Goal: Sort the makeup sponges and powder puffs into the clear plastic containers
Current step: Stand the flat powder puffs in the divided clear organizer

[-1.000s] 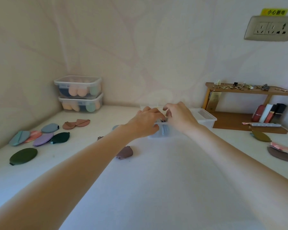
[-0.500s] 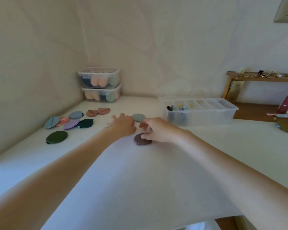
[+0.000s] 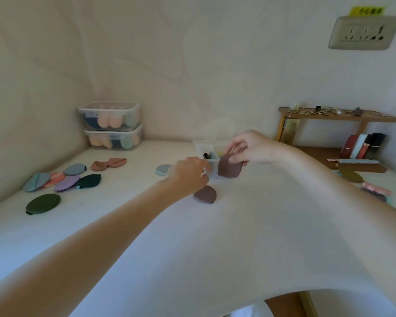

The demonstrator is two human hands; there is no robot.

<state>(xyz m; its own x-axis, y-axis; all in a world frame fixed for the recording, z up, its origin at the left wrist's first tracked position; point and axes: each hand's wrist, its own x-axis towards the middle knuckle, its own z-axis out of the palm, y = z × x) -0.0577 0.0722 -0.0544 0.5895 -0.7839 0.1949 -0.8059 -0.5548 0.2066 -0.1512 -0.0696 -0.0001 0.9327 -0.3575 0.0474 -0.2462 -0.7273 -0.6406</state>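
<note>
My right hand point(image 3: 249, 148) pinches a mauve-brown powder puff point(image 3: 229, 167) and holds it upright above the table, just in front of the clear divided container point(image 3: 205, 149). A second mauve puff point(image 3: 205, 194) lies flat on the white table below. My left hand point(image 3: 190, 176) hovers over that puff with fingers curled; nothing shows in it. A grey-blue puff point(image 3: 163, 169) lies left of that hand. The container holds a few dark puffs at its left end; my hands hide most of it.
Two stacked clear boxes point(image 3: 111, 124) with sponges stand in the back left corner. Several loose puffs point(image 3: 64, 179) and a dark green one point(image 3: 43, 203) lie at the left. A wooden shelf point(image 3: 336, 138) stands at back right, with more puffs point(image 3: 375, 191) near it.
My right hand has lifted a mauve puff off the table and raised it toward the divided container. My left hand has shifted right, above the other mauve puff.
</note>
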